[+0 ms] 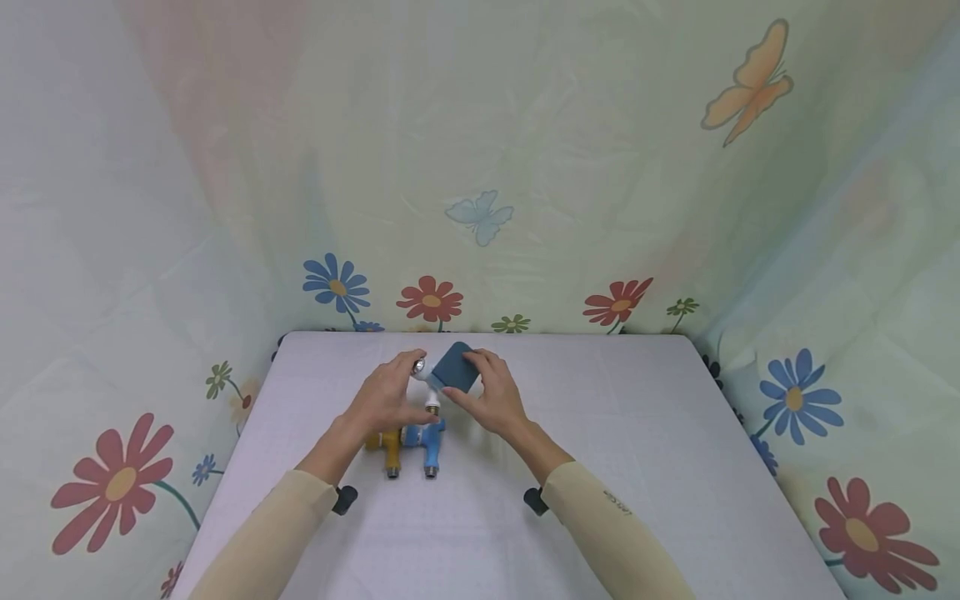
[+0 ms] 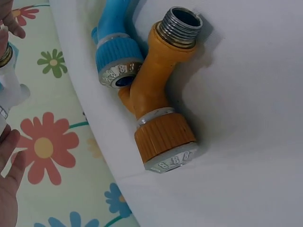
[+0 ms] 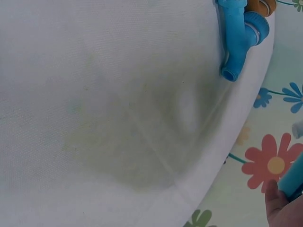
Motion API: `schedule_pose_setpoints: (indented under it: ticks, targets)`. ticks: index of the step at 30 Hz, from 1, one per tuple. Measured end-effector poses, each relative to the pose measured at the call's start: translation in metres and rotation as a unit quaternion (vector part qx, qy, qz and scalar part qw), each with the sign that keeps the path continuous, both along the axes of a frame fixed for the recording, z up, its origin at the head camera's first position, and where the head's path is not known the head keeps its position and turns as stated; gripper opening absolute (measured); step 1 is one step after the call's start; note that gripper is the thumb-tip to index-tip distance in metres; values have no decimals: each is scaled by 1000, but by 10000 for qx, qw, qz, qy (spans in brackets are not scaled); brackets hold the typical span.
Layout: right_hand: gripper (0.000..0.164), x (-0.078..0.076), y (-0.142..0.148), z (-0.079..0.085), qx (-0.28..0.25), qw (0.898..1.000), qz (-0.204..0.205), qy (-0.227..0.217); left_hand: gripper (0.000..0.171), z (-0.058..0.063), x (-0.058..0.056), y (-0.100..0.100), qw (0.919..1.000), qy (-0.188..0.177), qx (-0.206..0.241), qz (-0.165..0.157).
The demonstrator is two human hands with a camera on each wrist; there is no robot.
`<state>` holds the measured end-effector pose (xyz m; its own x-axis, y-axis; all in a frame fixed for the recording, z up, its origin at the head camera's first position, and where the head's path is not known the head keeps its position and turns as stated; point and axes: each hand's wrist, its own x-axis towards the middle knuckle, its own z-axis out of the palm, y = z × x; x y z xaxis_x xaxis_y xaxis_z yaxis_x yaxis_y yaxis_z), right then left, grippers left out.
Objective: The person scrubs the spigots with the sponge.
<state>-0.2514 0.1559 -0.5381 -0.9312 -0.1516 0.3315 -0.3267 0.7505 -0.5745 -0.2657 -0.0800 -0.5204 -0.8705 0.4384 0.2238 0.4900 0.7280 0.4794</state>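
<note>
A white angle valve (image 1: 432, 398) with a silver-faced knob is gripped between the fingers and thumb of my left hand (image 1: 386, 396). In the left wrist view, the white valve (image 2: 12, 90) shows partly at the left edge. My right hand (image 1: 495, 396) pinches a flat dark teal pad (image 1: 456, 367) with rounded corners, overlapping the white valve's upper part in the head view. Below my left hand, a blue valve (image 1: 431, 442) and an orange valve (image 2: 158, 85) lie side by side on the table, threaded ends showing.
A white cloth covers the table (image 1: 637, 467). Behind and around it hangs a curtain (image 1: 525, 125) printed with flowers and butterflies. Dark wrist-camera mounts (image 1: 345, 500) stick out by both sleeves.
</note>
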Motion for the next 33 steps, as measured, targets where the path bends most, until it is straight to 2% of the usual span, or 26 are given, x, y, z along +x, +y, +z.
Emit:
schedule_pose_setpoints:
  ticks: [7, 14, 20, 22, 27, 33]
  targets:
    - [79, -2, 3, 1, -183, 9998, -93, 43, 118, -2, 1, -3, 9987, -435, 182, 209]
    - [79, -3, 4, 2, -258, 9994, -203, -146, 113, -5, 0, -7, 9935, -950, 624, 74]
    - [79, -2, 5, 2, -351, 9992, -159, -79, 114, -8, 0, -8, 9909, -1149, 701, 52]
    - [78, -2, 5, 2, -411, 9991, -142, -8, 115, -9, -1, -8, 9916, -1102, 680, 54]
    - [77, -3, 4, 3, -479, 9988, -60, 85, 118, -10, -1, -8, 9965, -672, 483, 90]
    - [76, -1, 3, 1, -337, 9981, 502, 128, 116, -11, -2, -8, 9979, -383, 521, 52]
